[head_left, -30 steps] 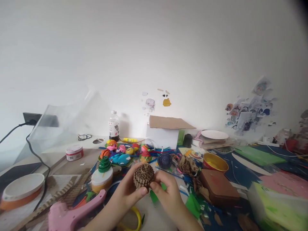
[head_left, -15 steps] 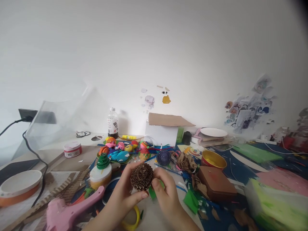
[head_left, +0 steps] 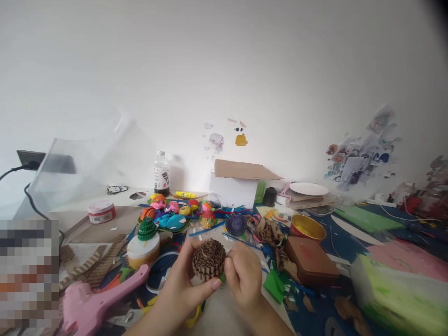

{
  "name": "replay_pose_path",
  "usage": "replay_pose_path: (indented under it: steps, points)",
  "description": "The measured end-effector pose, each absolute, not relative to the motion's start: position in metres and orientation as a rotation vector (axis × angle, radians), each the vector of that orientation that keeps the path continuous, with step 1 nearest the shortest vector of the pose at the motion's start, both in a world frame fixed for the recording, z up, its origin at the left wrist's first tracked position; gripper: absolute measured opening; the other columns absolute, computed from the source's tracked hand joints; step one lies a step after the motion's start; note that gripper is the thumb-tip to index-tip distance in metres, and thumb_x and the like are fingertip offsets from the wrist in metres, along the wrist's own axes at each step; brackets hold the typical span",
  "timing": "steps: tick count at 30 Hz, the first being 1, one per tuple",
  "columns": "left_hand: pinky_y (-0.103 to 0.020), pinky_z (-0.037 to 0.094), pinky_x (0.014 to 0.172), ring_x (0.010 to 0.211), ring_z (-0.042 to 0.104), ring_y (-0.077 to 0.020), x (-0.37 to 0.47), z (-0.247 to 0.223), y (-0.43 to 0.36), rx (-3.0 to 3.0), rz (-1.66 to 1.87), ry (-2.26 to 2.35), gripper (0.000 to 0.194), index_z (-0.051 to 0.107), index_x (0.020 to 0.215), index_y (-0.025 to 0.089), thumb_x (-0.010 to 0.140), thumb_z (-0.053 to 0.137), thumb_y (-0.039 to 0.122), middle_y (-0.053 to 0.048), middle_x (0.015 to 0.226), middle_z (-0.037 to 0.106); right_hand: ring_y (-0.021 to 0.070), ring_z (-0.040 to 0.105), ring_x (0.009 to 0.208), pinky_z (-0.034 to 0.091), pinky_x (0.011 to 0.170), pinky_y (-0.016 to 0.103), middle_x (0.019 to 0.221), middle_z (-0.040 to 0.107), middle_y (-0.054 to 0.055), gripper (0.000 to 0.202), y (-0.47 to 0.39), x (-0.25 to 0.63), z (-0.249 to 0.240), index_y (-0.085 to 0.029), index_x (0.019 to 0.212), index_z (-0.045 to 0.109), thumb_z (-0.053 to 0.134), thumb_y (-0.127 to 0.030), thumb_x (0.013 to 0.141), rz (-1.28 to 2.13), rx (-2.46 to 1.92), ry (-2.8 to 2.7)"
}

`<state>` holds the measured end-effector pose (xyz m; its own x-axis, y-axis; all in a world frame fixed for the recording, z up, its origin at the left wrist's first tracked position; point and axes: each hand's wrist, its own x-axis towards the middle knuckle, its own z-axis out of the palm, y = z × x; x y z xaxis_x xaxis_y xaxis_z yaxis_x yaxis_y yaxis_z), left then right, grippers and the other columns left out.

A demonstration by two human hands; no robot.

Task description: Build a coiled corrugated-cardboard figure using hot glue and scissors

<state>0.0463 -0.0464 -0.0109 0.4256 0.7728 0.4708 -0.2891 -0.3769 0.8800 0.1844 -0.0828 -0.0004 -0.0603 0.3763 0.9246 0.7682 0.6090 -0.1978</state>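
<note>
My left hand holds a brown coiled corrugated-cardboard piece between thumb and fingers, its spiral domed top facing up and its ridged side toward me. At the right side of the piece is my right hand, its fingers curled closed close to the edge. Whether anything small is pinched in those fingers is hidden. Below the hands lie yellow-handled scissors, partly covered by my left wrist. A pink glue gun rests to the left.
Colourful paper coils fill a tray behind my hands, near a dark blue coil. A green coil tops a white-lidded jar. To the right are a gold tin, brown box and tissue pack.
The cardboard piece has tilted, so more of its ridged side shows. My right hand's fingers have curled in more tightly beside it. The whole view has shifted slightly.
</note>
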Motion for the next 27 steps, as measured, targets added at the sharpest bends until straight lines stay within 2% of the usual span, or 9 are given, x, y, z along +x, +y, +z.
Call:
replay_pose_path:
  steps: [8,12,15,17,20,24,27]
  points:
    - [-0.025,0.05,0.068,0.08,0.059,-0.0187,0.045,-0.008,-0.045,1.634,1.269,0.477,0.042,0.047,0.097,0.022,0.066,0.074,0.03,0.0,0.088,0.058,0.0147,0.043,0.056,0.032,0.05,0.027,0.06,0.043,0.0,0.029,-0.083,0.182,0.002,-0.021,0.068,0.04,0.029,-0.027,0.094,-0.268,-0.92,-1.669]
    - [-0.028,0.05,0.077,0.09,0.059,-0.0194,0.043,-0.004,-0.042,1.697,1.351,0.571,0.048,0.043,0.105,0.023,0.067,0.073,0.027,-0.002,0.098,0.056,0.0158,0.046,0.059,0.033,0.051,0.027,0.064,0.049,0.002,0.023,-0.08,0.186,0.003,-0.021,0.073,0.044,0.03,-0.023,0.092,-0.309,-0.978,-1.753]
    - [-0.028,0.05,0.081,0.094,0.058,-0.0188,0.041,-0.002,-0.041,1.756,1.365,0.589,0.051,0.04,0.111,0.026,0.07,0.071,0.025,-0.002,0.103,0.054,0.0171,0.049,0.063,0.036,0.054,0.028,0.069,0.052,0.003,0.021,-0.078,0.188,0.003,-0.02,0.082,0.047,0.031,-0.029,0.092,-0.254,-1.006,-1.761]
    - [-0.028,0.049,0.084,0.098,0.057,-0.0186,0.04,-0.001,-0.041,1.792,1.359,0.578,0.051,0.04,0.112,0.028,0.071,0.07,0.024,-0.002,0.106,0.053,0.018,0.052,0.068,0.041,0.058,0.029,0.079,0.057,0.005,0.023,-0.077,0.189,0.002,-0.02,0.098,0.049,0.033,-0.035,0.093,-0.156,-1.012,-1.742]
    - [-0.028,0.047,0.088,0.104,0.055,-0.0189,0.039,-0.001,-0.039,1.802,1.326,0.529,0.052,0.043,0.114,0.03,0.071,0.071,0.023,-0.002,0.112,0.051,0.0199,0.056,0.084,0.046,0.071,0.031,0.1,0.059,0.007,0.034,-0.076,0.19,0.0,-0.023,0.12,0.042,0.034,-0.041,0.093,-0.019,-0.972,-1.753]
    - [-0.028,0.047,0.09,0.108,0.054,-0.0199,0.04,0.001,-0.037,1.714,1.274,0.413,0.052,0.045,0.117,0.031,0.072,0.07,0.022,-0.002,0.116,0.052,0.0229,0.051,0.103,0.042,0.087,0.036,0.117,0.053,0.008,0.045,-0.075,0.191,0.001,-0.029,0.13,0.037,0.037,-0.05,0.09,0.102,-0.939,-1.755]
    - [-0.027,0.048,0.089,0.106,0.055,-0.0196,0.04,0.004,-0.037,1.669,1.299,0.379,0.05,0.048,0.115,0.031,0.071,0.071,0.021,-0.002,0.114,0.054,0.0235,0.048,0.109,0.039,0.093,0.037,0.119,0.052,0.007,0.047,-0.075,0.191,0.004,-0.031,0.13,0.04,0.038,-0.053,0.089,0.159,-0.931,-1.746]
